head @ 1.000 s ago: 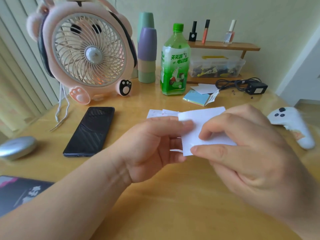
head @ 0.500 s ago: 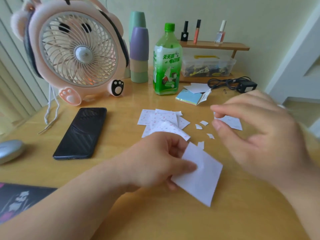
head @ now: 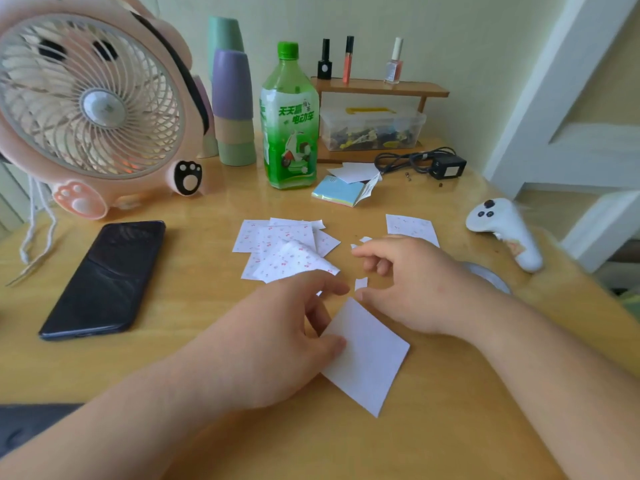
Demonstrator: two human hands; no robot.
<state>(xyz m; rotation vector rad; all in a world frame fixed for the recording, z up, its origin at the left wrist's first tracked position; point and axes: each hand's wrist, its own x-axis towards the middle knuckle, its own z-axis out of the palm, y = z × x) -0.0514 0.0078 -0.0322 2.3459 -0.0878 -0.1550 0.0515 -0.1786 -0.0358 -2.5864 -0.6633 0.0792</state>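
Wooden table point(head: 450, 431), daylight, cluttered. Left hand point(head: 273, 341) pinches the white paper square point(head: 369, 356) by its left edge, thumb on top. The sheet sits cornerwise; cannot tell whether it touches the wood. Right hand point(head: 415, 289) is just beyond and right of the paper, fingers loosely curled, nothing seen in it. Its thumb is nearly at the paper's far corner, so it is the nearer free hand, and a regrip likely lands on that corner. Torn scrap point(head: 361, 283) lies just past that corner. Farther beyond the paper, printed sheets point(head: 277, 247); well beyond, green bottle point(head: 290, 126).
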